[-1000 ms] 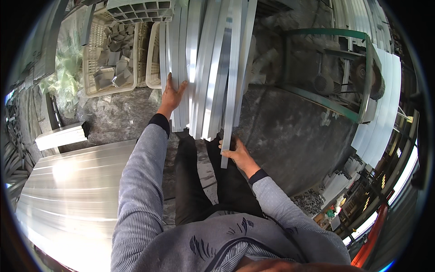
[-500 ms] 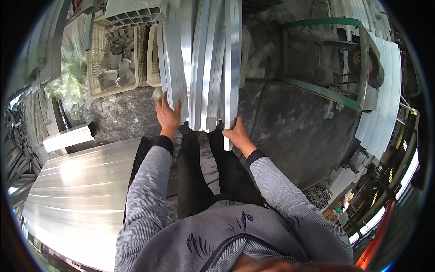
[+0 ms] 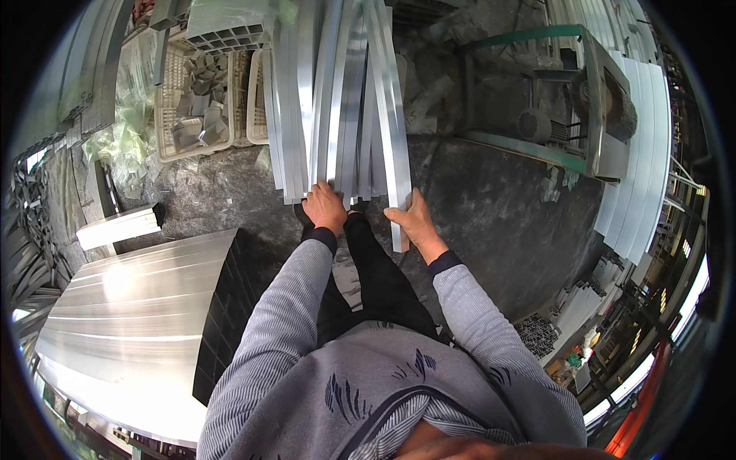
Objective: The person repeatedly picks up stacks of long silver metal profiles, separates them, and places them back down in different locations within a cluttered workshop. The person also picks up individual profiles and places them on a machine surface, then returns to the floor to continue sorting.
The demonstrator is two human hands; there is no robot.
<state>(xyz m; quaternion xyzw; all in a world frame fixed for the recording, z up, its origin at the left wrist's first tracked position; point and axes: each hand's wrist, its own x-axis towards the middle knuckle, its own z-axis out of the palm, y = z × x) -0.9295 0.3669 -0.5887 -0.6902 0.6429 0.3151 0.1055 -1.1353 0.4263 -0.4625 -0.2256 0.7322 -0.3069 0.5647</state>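
A bundle of long silvery metal tubes (image 3: 290, 130) stretches away in front of my feet. My left hand (image 3: 326, 209) is on the near ends in the middle of the bundle, with its fingers curled over a tube (image 3: 336, 115). My right hand (image 3: 416, 221) grips the near end of another square tube (image 3: 392, 123), thumb on top and fingers at its right side. That tube slants apart from the others and sticks out closer to me. The fingertips of both hands are partly hidden.
At the left, cream plastic baskets (image 3: 164, 138) stand, one with cut metal pieces (image 3: 203, 96). A stack of wide metal profiles (image 3: 138, 299) lies at lower left. A green-framed machine (image 3: 529, 149) with a motor is at right, beside pale panels (image 3: 636, 153).
My left hand has moved right, from the bundle's left edge to its middle. The tube in my right hand has swung out, its near end shifting slightly right.
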